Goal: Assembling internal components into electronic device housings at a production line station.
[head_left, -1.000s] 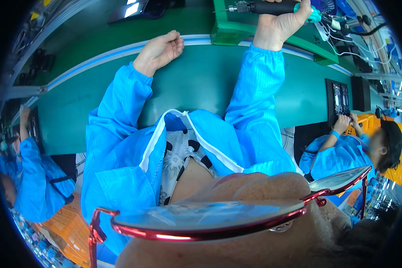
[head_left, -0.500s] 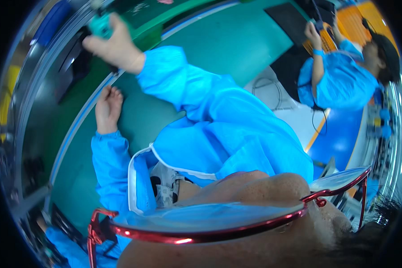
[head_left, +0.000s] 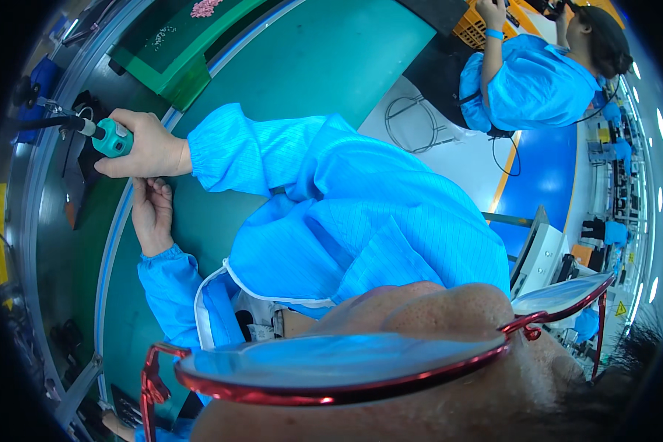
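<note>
My right hand (head_left: pixel 149 144) is closed round a teal electric screwdriver (head_left: pixel 114 138), with its black cable (head_left: pixel 48 124) running off to the left. The driver's lower end is hidden from view. Just nearer to me, my left hand (head_left: pixel 153 217) lies palm up at the bench edge, its fingers curled together beside the right hand. Whatever those fingers may hold cannot be made out. A dark flat panel (head_left: pixel 88 188) stands beyond both hands, partly covered by the right one.
A green-rimmed tray (head_left: pixel 171 81) holds pink pieces (head_left: pixel 205 8) and small silvery bits (head_left: pixel 160 37). The green bench mat (head_left: pixel 302 66) stretches to the right. A co-worker in blue (head_left: pixel 538 81) is beside an orange crate (head_left: pixel 473 28). Another person's hand (head_left: pixel 116 426) shows at lower left.
My right hand has brought the electric screwdriver down and nearer, close to my left hand. The whole view has shifted, and more of the tray shows.
</note>
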Tool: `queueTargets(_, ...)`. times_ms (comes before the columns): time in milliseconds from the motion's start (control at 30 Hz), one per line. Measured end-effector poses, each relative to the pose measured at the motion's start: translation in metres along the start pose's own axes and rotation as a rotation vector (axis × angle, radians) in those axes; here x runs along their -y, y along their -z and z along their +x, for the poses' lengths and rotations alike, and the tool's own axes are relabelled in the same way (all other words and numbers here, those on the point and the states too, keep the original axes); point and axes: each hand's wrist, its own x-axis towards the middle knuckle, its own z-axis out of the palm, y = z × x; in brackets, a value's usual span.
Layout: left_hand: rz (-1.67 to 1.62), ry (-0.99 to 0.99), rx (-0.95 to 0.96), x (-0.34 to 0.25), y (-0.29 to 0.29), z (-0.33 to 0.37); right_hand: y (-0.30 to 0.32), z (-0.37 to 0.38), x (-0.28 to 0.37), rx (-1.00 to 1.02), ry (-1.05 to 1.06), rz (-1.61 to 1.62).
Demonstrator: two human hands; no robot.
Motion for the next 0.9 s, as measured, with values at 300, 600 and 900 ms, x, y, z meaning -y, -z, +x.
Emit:
queueTargets(300,0.0,-0.037,-0.065,-0.002,0.007,-0.01,-0.023,0.025,-0.018,-0.1,-0.145,0.247)
queueTargets(600,-0.099,-0.039,0.029,0.003,-0.009,-0.015,-0.001,0.04,0.046,-0.046,-0.227,0.782)
queueTargets(900,-0.117,-0.023,0.006,-0.007,-0.014,-0.026,-0.025,0.03,0.05,-0.034,-0.567,1.187)
